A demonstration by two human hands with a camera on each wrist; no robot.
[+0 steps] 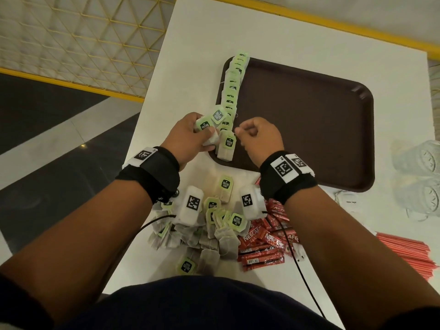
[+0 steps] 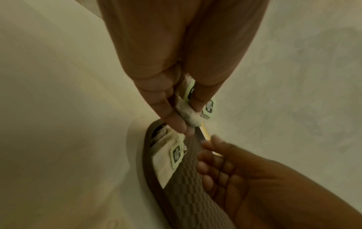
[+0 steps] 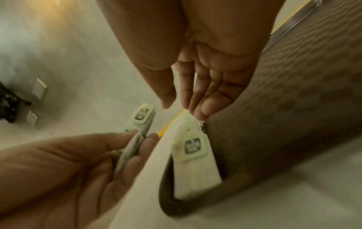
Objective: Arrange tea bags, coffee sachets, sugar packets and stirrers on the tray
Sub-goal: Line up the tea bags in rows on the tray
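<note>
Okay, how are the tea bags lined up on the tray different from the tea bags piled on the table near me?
The tea bags on the tray overlap in one neat row along the left rim of the tray; the tea bags piled on the table lie jumbled at all angles. The row reaches the far rim; the pile sits beside red coffee sachets. Both have green tags.
</note>
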